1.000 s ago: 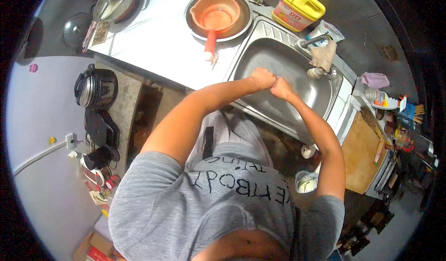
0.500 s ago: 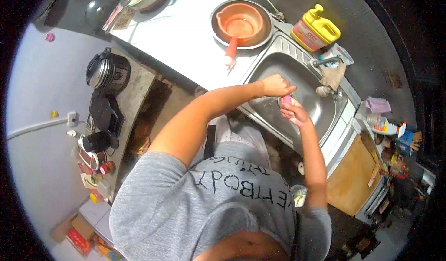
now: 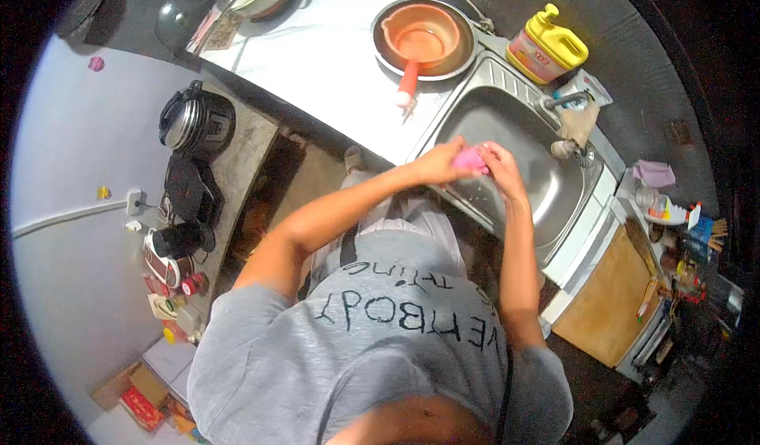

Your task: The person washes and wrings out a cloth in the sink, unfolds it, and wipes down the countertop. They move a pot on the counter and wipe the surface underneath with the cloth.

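Observation:
Over the near side of the steel sink [image 3: 546, 207], both hands meet on a small, soft pink thing [image 3: 470, 160], a cloth or sponge; I cannot tell which. My left hand [image 3: 442, 162] is closed around its left side. On the right, the fingers of my right hand [image 3: 504, 169] curl onto its other end. Part of the pink thing is hidden by the fingers. The faucet [image 3: 568, 100], with a beige cloth [image 3: 580, 122] hung on it, stands at the far right side of the sink.
Left of the sink, an orange dipper [image 3: 419, 37] rests in a metal basin [image 3: 385, 53] on the white counter [image 3: 340, 73]. A yellow jug [image 3: 546, 49] stands behind the sink. A wooden board [image 3: 609, 298] lies to the right. A pressure cooker [image 3: 198, 120] sits at far left.
My left hand has turned and shifted left and slightly down, now showing more of the pink thing. My right hand has moved up alongside it. The whole view has shifted a little.

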